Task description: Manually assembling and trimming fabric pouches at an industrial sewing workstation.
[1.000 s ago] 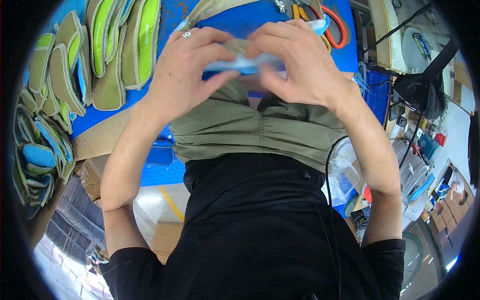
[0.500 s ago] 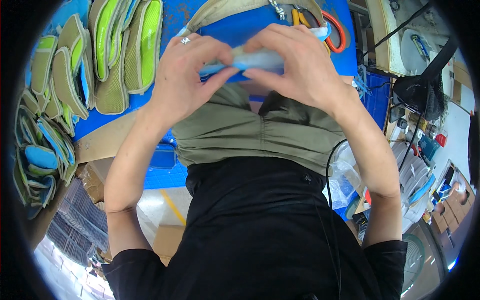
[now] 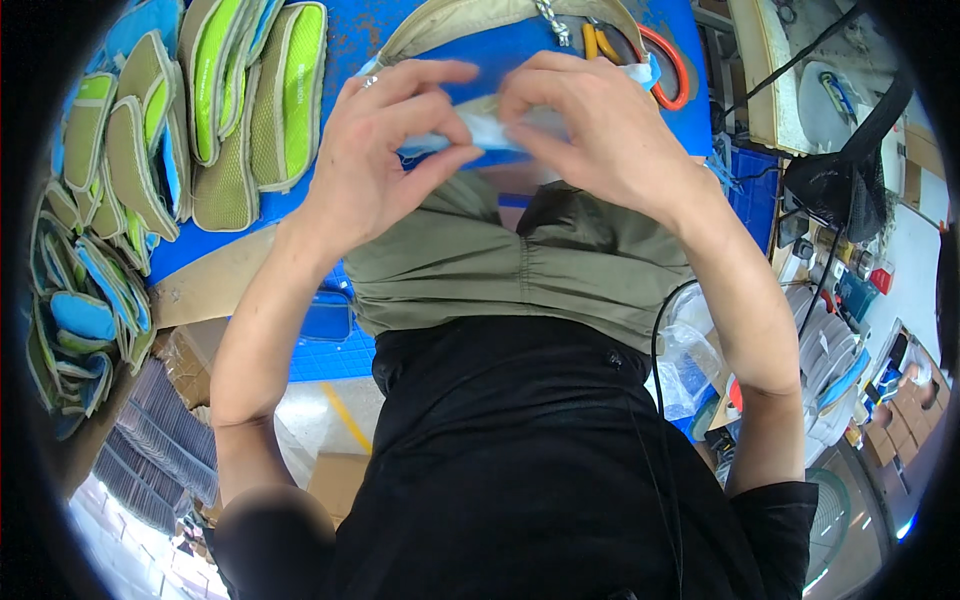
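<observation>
Pinched between the thumbs and fingertips of the left hand and right hand: a thin pale-blue strip, held taut above the olive fabric piece draped against the black shirt. Raised slightly higher than half a second ago, knuckles drawn closer. Behind, a blue worktable with stacked green-mesh padded pieces, orange-handled scissors, cluttered shelves at right

So the surface is a blue worktable. Stacks of green and olive mesh pouches lie on it around ten o'clock, orange-handled scissors at one o'clock, and an olive fabric piece sits near the center.
</observation>
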`<act>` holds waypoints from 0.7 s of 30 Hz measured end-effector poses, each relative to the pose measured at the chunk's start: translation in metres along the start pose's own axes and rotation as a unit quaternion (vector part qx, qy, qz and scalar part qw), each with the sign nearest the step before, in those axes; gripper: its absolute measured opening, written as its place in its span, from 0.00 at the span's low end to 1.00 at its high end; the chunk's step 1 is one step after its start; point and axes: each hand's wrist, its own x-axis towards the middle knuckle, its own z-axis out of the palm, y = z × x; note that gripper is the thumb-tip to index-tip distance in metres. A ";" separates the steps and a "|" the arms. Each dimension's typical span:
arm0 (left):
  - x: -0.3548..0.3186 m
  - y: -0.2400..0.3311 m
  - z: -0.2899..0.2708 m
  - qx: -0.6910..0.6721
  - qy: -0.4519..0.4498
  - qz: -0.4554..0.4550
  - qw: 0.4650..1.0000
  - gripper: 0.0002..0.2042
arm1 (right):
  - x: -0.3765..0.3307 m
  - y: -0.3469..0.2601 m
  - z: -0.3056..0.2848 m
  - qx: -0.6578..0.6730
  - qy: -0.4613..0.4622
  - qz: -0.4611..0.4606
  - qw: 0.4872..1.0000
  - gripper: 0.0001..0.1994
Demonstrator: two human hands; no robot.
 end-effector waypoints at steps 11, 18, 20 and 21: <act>0.006 -0.002 0.003 -0.019 -0.008 -0.050 0.999 0.06 | 0.004 0.001 0.000 -0.009 -0.018 -0.004 1.000 0.05; 0.002 -0.004 0.007 -0.041 0.028 -0.079 0.996 0.06 | -0.001 0.002 0.000 0.149 0.006 0.075 0.986 0.09; 0.003 -0.002 0.005 -0.052 0.035 -0.087 0.994 0.05 | 0.000 -0.001 -0.005 0.150 -0.005 0.069 0.986 0.10; 0.004 -0.001 0.004 -0.053 0.035 -0.086 0.994 0.05 | 0.000 -0.001 -0.007 0.149 -0.015 0.066 0.987 0.11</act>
